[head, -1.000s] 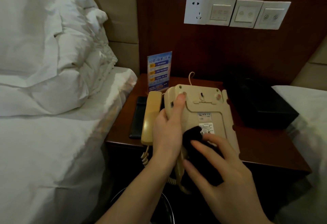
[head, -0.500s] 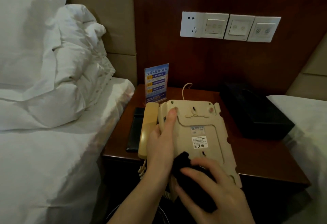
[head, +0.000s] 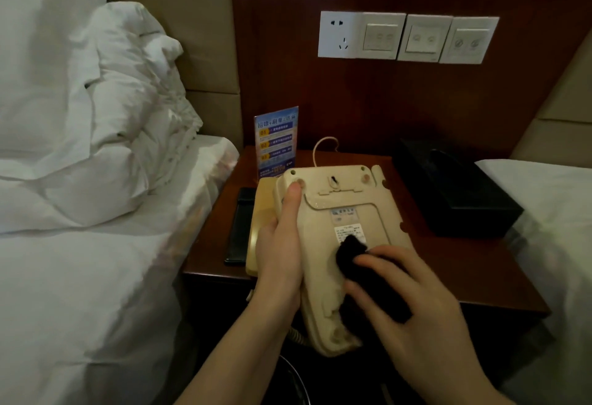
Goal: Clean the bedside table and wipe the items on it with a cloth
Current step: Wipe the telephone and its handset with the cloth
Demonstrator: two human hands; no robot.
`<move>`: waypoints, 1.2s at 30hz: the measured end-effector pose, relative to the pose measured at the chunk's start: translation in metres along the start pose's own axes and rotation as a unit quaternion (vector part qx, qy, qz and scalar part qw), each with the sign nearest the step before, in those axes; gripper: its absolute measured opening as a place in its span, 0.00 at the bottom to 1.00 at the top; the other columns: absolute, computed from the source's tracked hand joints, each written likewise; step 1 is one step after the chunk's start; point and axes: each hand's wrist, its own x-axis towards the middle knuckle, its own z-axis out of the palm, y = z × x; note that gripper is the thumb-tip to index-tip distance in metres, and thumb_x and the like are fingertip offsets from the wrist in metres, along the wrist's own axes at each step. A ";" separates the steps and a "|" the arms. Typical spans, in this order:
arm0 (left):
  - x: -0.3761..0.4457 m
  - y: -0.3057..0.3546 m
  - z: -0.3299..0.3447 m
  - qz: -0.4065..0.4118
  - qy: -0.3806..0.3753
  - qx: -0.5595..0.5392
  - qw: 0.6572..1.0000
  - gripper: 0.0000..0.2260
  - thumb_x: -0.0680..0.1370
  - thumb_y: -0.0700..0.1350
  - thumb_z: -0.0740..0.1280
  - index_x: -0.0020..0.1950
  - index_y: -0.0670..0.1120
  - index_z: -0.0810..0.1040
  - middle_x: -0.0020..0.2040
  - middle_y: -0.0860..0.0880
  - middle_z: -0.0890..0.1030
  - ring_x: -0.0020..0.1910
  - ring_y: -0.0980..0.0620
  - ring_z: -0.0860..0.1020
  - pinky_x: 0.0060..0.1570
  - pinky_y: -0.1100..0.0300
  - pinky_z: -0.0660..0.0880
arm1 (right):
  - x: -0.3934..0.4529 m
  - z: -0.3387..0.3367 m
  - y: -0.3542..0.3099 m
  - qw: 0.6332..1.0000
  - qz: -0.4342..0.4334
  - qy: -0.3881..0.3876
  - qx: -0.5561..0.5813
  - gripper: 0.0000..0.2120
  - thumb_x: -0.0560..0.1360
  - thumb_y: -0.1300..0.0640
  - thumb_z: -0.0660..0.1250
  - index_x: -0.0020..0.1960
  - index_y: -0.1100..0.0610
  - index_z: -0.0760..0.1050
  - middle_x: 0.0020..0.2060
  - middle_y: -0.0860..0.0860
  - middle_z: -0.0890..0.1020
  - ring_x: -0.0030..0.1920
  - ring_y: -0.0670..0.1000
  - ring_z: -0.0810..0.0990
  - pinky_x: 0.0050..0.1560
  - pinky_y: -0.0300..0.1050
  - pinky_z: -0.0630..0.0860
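Telephone (head: 346, 228), cream-coloured and corded, is turned underside up and tilted above the front edge of the bedside table (head: 480, 279), nearest the onlooker. The left hand (head: 282, 244) grips its left edge, thumb laid flat along the base toward a rubber foot, remaining fingers wrapped out of sight beneath, apparently clamping the handset (head: 256, 228) against the body. The right hand (head: 413, 302) presses a dark cloth (head: 355, 254) onto the lower part of the base, fingers bent over the bunched fabric and holding it; the cloth's upper fold touches the printed label. The coiled cord hangs below the near end of the unit.

Judgement: the step in hand is wiping the telephone's underside. Next, the cloth needs to travel toward 12 o'clock across the label and the mounting slots, with the left grip kept firm so the handset does not slip loose.

At 10 o'clock from the telephone a flat black remote control (head: 242, 228) lies along the table's left side. Beyond it, at 11 o'clock, a blue printed card (head: 276, 140) stands upright. At 2 o'clock sits a black tissue box (head: 461, 193). These look yet to be wiped, though this cannot be confirmed. Farthest back, wall switches and a socket (head: 407, 36) are mounted on the wooden panel. White bedding (head: 96, 148) lies at 9 o'clock.
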 end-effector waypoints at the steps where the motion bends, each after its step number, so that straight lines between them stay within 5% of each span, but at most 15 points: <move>1: 0.001 0.001 0.000 -0.001 0.004 0.000 1.000 0.16 0.76 0.65 0.67 0.49 0.53 0.83 0.44 0.51 0.88 0.45 0.51 0.87 0.55 0.49 0.80 | 0.004 -0.004 0.005 1.000 0.024 0.010 -0.010 0.16 0.76 0.41 0.67 0.58 0.47 0.81 0.57 0.40 0.76 0.57 0.39 0.75 0.62 0.31 0.69; 4: 0.003 0.001 -0.001 -0.003 0.005 0.003 1.000 0.17 0.76 0.65 0.66 0.48 0.53 0.84 0.44 0.50 0.88 0.46 0.49 0.87 0.57 0.46 0.80 | 0.010 -0.011 0.010 0.997 0.072 0.009 -0.031 0.20 0.73 0.41 0.66 0.61 0.48 0.80 0.59 0.39 0.75 0.58 0.42 0.75 0.60 0.41 0.74; 7: -0.002 0.001 0.002 -0.007 -0.013 0.000 1.000 0.18 0.77 0.65 0.66 0.45 0.53 0.86 0.45 0.50 0.88 0.46 0.50 0.87 0.58 0.46 0.79 | 0.007 -0.002 -0.006 1.000 0.025 -0.002 -0.015 0.16 0.77 0.43 0.68 0.60 0.48 0.80 0.59 0.39 0.75 0.60 0.38 0.74 0.63 0.28 0.66; 10: -0.004 -0.002 0.003 -0.010 -0.016 0.007 1.000 0.20 0.76 0.65 0.66 0.49 0.50 0.87 0.46 0.49 0.88 0.47 0.49 0.87 0.58 0.46 0.80 | 0.009 0.007 -0.012 0.999 -0.026 -0.034 -0.002 0.17 0.76 0.42 0.68 0.61 0.48 0.80 0.60 0.38 0.74 0.62 0.34 0.71 0.64 0.25 0.64; 18: 0.002 0.003 -0.005 0.012 0.014 0.028 0.999 0.23 0.73 0.70 0.65 0.54 0.54 0.83 0.45 0.52 0.88 0.47 0.50 0.86 0.59 0.45 0.79 | 0.036 -0.022 0.022 0.990 0.130 0.000 -0.044 0.19 0.74 0.43 0.67 0.63 0.47 0.78 0.59 0.39 0.75 0.58 0.41 0.75 0.54 0.35 0.68; 24: -0.011 0.011 0.008 0.021 -0.042 0.007 0.999 0.17 0.76 0.62 0.68 0.57 0.54 0.83 0.49 0.50 0.88 0.49 0.51 0.86 0.58 0.46 0.80 | 0.039 -0.021 -0.011 0.978 0.183 -0.049 0.086 0.21 0.74 0.35 0.61 0.66 0.34 0.72 0.60 0.28 0.74 0.61 0.31 0.71 0.64 0.41 0.72; 30: -0.013 0.010 0.036 0.048 -0.050 0.023 0.997 0.21 0.72 0.66 0.72 0.59 0.56 0.82 0.53 0.52 0.87 0.53 0.52 0.85 0.60 0.46 0.79 | 0.056 -0.022 -0.020 0.975 0.191 -0.090 0.068 0.31 0.68 0.25 0.56 0.69 0.31 0.66 0.70 0.33 0.68 0.70 0.39 0.67 0.72 0.52 0.67; 33: -0.011 0.013 0.046 0.029 -0.060 0.034 0.997 0.25 0.70 0.67 0.72 0.61 0.55 0.81 0.55 0.51 0.86 0.55 0.51 0.85 0.60 0.46 0.79 | 0.062 -0.032 -0.018 0.972 0.196 -0.091 0.092 0.37 0.64 0.24 0.59 0.72 0.34 0.66 0.69 0.32 0.68 0.70 0.37 0.66 0.71 0.44 0.67; 36: -0.011 0.021 0.054 -0.045 -0.077 0.038 0.995 0.28 0.76 0.67 0.66 0.71 0.53 0.73 0.59 0.49 0.83 0.58 0.48 0.82 0.63 0.44 0.77 | 0.068 -0.045 -0.015 0.967 0.209 -0.076 0.126 0.36 0.63 0.26 0.63 0.70 0.34 0.69 0.61 0.29 0.69 0.63 0.33 0.67 0.55 0.30 0.67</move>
